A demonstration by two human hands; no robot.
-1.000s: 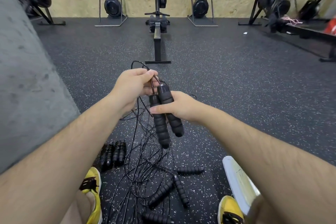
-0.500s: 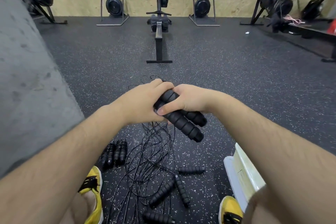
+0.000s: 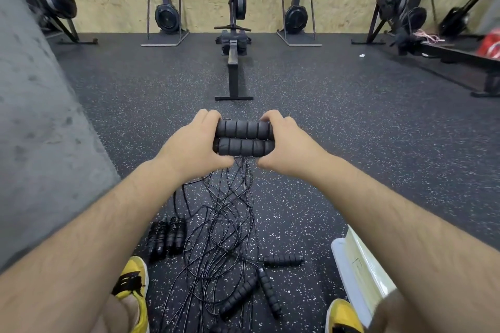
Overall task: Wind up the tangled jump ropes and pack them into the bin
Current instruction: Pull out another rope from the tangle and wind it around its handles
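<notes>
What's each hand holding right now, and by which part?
A pair of black ribbed foam jump-rope handles, side by side and level. The left hand grips their left ends, the right hand their right ends.

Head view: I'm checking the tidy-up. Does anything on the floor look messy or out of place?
Yes: thin black rope cords lie in a tangled heap on the speckled dark rubber floor, with loose black foam handles scattered at odd angles.
</notes>
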